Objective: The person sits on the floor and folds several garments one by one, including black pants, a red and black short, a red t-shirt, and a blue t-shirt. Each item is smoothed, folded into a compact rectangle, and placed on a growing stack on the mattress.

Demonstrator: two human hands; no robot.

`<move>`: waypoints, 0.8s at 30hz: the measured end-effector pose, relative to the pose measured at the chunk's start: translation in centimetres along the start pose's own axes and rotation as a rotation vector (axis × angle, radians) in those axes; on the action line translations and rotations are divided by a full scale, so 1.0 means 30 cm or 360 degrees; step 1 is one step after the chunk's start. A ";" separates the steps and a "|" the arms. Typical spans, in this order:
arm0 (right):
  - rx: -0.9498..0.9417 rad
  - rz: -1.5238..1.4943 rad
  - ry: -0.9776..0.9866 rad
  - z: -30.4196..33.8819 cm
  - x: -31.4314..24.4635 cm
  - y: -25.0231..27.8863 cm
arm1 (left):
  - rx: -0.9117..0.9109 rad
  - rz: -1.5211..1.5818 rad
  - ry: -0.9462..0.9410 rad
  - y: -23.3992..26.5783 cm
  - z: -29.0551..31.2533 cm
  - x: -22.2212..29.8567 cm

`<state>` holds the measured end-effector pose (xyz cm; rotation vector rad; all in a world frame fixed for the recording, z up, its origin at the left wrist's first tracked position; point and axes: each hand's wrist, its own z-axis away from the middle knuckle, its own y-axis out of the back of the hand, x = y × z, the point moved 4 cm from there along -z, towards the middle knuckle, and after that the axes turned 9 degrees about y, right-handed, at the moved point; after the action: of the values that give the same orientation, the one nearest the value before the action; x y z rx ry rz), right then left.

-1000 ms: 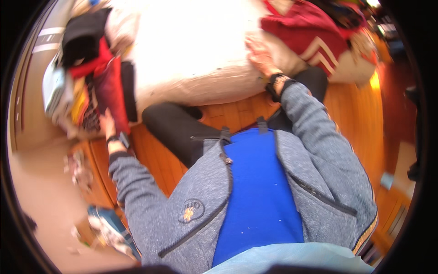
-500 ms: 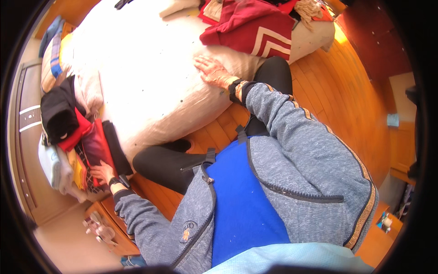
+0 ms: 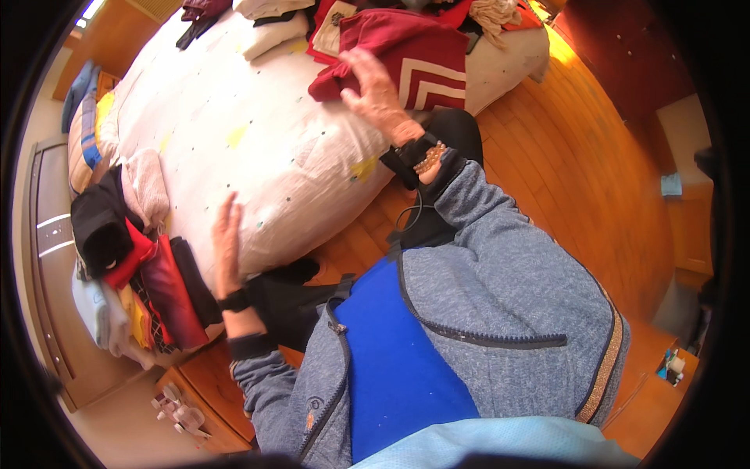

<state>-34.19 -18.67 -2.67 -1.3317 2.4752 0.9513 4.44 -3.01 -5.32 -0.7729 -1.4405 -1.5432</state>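
Observation:
My right hand [image 3: 375, 92] is raised over the bed's near edge, fingers apart and holding nothing. It is nearest to a dark red garment [image 3: 433, 48] with white chevron stripes, which lies on the white bed sheet [image 3: 266, 148]. My left hand [image 3: 227, 238] is up beside the bed's edge, fingers stretched out, with nothing in it. To its left is a row of folded clothes: a black roll [image 3: 195, 280], a dark red folded piece [image 3: 169, 293] and a bulky black garment [image 3: 103, 227] on top.
More clothes lie at the bed's far side, including a white folded piece [image 3: 275, 37] and a beige tasselled scarf [image 3: 494, 17]. A pink towel-like cloth [image 3: 144, 184] lies by the left pile. A wooden cabinet [image 3: 207, 391] stands at lower left; wooden floor [image 3: 539, 172] extends right.
My left hand has left the folded clothes and moved up and right to the bed's edge. My right hand has lifted off the sheet and moved up toward the dark red garment.

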 end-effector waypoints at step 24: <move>0.0516 -0.0883 -0.1723 0.179 0.472 0.381 | 0.0165 -0.1514 0.0234 -0.425 -0.206 -0.180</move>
<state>-52.37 -20.61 -7.78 -0.9166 1.2768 0.7654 -3.91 -8.67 -16.66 0.1579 -1.8718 -2.1150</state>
